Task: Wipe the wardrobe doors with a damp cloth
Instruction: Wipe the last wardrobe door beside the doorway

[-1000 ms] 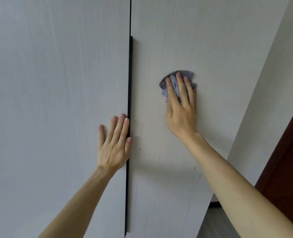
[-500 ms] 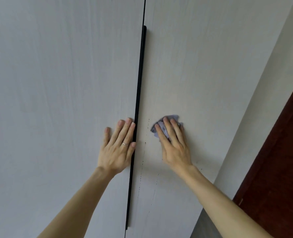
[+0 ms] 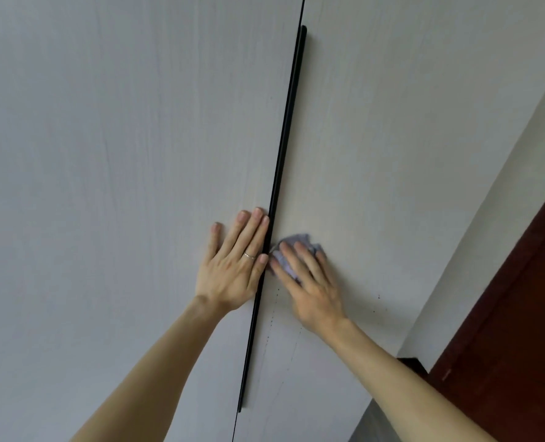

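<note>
Two pale grey wardrobe doors fill the view, the left door (image 3: 105, 186) and the right door (image 3: 392, 138), split by a long black handle strip (image 3: 283, 138). My left hand (image 3: 236, 266) lies flat on the left door, fingers straight, its thumb side touching the strip; a ring shows on one finger. My right hand (image 3: 309, 285) presses a crumpled lilac-grey cloth (image 3: 296, 247) against the right door just right of the strip, fingers straight over it. Most of the cloth is hidden under the fingers. Small dark specks (image 3: 277, 291) dot the right door below the cloth.
A white wall (image 3: 504, 218) runs along the right of the wardrobe. A dark red-brown door (image 3: 520, 330) stands at the lower right. A strip of grey floor (image 3: 370, 422) shows at the bottom.
My right hand slid the cloth down and left across the right door, from well right of the strip to beside it. My left hand kept its place flat by the strip.
</note>
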Action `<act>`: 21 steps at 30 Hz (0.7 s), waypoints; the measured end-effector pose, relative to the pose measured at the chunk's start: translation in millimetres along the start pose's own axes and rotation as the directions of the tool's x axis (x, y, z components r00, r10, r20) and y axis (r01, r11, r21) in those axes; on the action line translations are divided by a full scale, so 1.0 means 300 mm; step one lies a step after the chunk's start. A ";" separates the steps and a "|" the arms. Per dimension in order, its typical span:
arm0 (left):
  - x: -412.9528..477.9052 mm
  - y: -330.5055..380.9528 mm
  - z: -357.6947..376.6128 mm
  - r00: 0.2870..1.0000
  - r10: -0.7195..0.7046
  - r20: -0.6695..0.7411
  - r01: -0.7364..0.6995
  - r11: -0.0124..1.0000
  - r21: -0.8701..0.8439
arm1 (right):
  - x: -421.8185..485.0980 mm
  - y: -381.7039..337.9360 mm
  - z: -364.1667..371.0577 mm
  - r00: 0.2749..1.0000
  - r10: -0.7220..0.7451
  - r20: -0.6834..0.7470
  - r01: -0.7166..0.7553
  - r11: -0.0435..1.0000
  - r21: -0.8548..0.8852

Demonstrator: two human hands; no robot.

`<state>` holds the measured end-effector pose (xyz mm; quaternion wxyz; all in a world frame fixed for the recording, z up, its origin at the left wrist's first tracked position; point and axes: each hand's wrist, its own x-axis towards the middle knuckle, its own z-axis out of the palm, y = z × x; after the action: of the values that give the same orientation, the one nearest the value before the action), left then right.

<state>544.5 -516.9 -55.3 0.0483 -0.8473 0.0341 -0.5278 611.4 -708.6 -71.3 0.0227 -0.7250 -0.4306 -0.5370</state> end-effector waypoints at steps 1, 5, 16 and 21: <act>0.000 -0.002 -0.002 1.000 0.006 0.012 -0.006 1.000 -0.005 | -0.032 -0.006 0.008 0.999 -0.028 0.030 0.028 0.999 -0.015; 0.001 -0.011 -0.028 0.997 0.056 0.056 -0.055 0.998 -0.017 | 0.017 0.071 -0.039 0.992 -0.113 0.052 0.117 0.989 -0.086; -0.016 -0.019 -0.007 0.998 0.062 0.011 -0.062 0.998 0.017 | 0.273 0.091 -0.078 0.963 0.183 -0.196 -0.169 0.982 0.088; -0.020 -0.029 0.001 0.998 0.065 0.021 -0.065 0.998 0.013 | -0.171 -0.086 0.058 0.996 0.038 0.082 -0.038 0.999 -0.008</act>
<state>542.2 -507.6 -59.6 0.0715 -0.8509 0.0578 -0.5172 605.2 -714.6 -130.7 0.0130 -0.7546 -0.4156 -0.5076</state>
